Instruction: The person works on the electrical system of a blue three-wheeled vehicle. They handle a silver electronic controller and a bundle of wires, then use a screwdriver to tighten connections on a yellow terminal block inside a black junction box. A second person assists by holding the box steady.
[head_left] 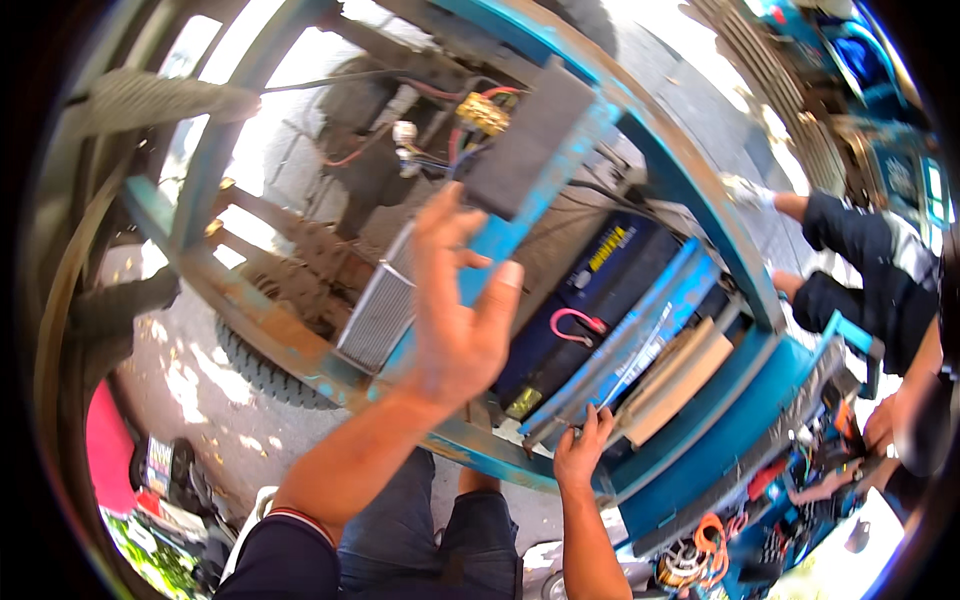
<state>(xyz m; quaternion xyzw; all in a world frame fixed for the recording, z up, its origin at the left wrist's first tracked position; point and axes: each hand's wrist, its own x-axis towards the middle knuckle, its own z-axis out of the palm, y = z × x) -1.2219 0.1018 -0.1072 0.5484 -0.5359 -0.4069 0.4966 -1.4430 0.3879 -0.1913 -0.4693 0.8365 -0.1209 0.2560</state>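
Observation:
My left hand is raised over a blue metal crossbeam, its fingers apart and slightly blurred. Just beyond its fingertips, a dark rectangular pad lies along the beam. Down and to the right, my right hand reaches to the near end of a worn blue bar. Its fingers are spread there and I see nothing held in them. A dark battery sits between beam and bar, with a pink-red cable loop on top. Beside the bar lies a tan board.
Left of the beam are a finned metal unit, a gold-coloured part and loose wires. The rusty blue frame surrounds everything. A tire shows below. At right are another person's legs, tools and an orange cable.

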